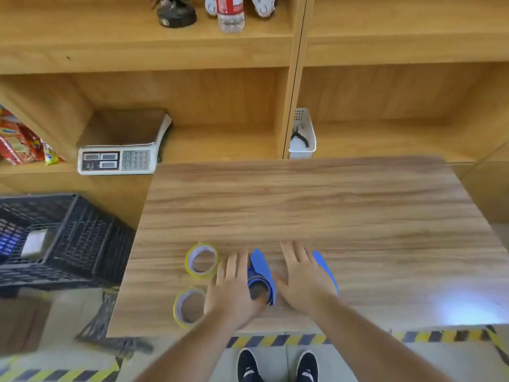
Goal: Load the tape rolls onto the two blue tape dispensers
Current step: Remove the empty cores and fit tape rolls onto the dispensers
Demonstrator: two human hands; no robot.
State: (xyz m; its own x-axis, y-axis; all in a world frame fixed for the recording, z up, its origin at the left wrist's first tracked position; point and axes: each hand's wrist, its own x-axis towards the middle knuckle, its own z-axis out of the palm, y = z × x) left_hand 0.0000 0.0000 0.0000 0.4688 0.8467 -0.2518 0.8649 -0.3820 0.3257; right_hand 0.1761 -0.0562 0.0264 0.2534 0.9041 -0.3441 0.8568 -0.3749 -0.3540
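Two yellowish clear tape rolls lie flat near the table's front edge, one farther and one nearer. Between my hands a blue tape dispenser lies on the wood. A second blue dispenser shows past the right side of my right hand, mostly hidden by it. My left hand hovers flat with fingers spread, just right of the rolls and touching or covering the first dispenser's left side. Fingers apart and holding nothing, my right hand rests flat between the two dispensers.
The wooden table stands before wooden shelving. A white scale and a white basket with pliers sit on the shelf behind. A dark plastic crate stands left of the table. Hazard tape marks the floor by my shoes.
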